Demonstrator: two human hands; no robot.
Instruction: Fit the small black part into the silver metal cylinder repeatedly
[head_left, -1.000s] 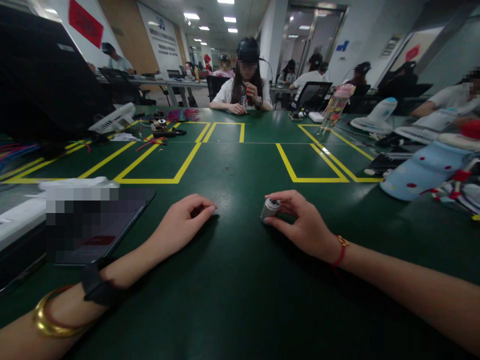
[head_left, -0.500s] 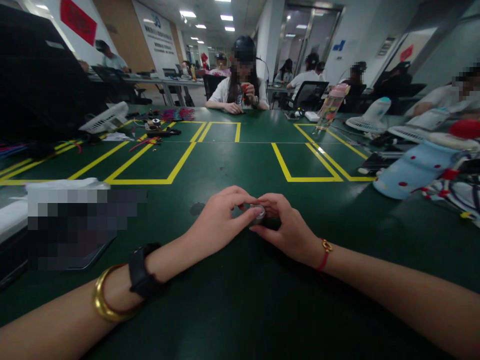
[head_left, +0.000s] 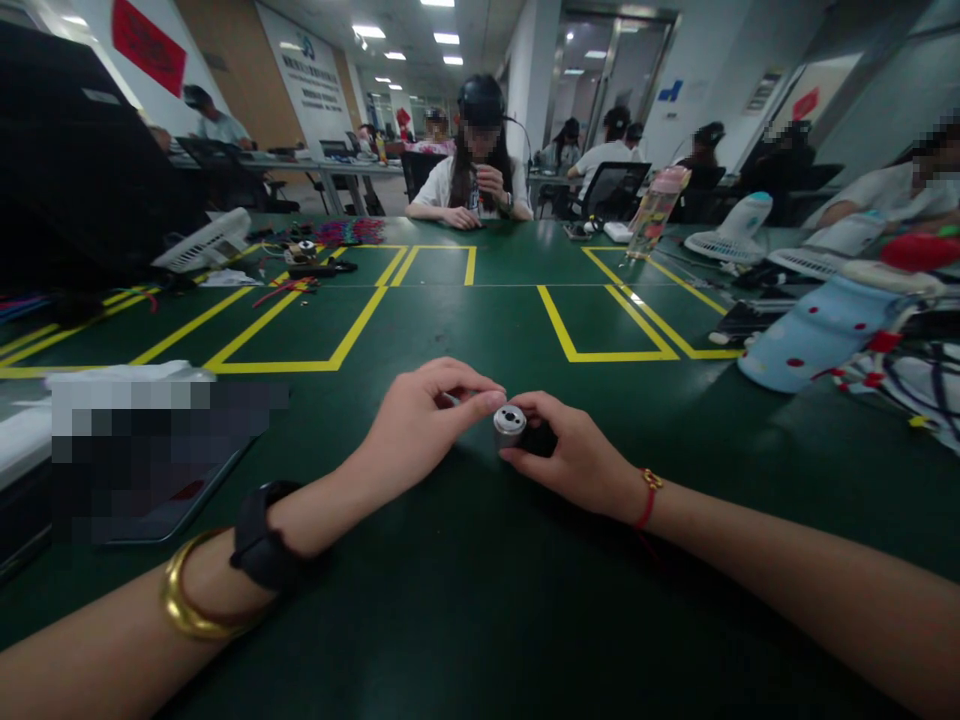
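A small silver metal cylinder (head_left: pixel 510 428) stands upright on the green table, with a round top face showing small dark holes. My right hand (head_left: pixel 574 450) grips it from the right, thumb at the near side and fingers behind. Just left of its top, my left hand (head_left: pixel 431 415) is closed, thumb and index fingertips pressed together close to the rim. Whatever lies between those fingertips, if anything, is too small to make out.
Yellow tape lines (head_left: pixel 334 362) mark the green table. To the left lie a dark flat device (head_left: pixel 180 500) and loose wires (head_left: pixel 285 290). A blue spotted bottle (head_left: pixel 814 335), a clear bottle (head_left: pixel 656 215) and small fans (head_left: pixel 727 232) are on the right. A person (head_left: pixel 476 165) sits opposite.
My left hand has drawn back to the left off the cylinder, uncovering its top face. My right hand keeps its grip. The view has shifted slightly.
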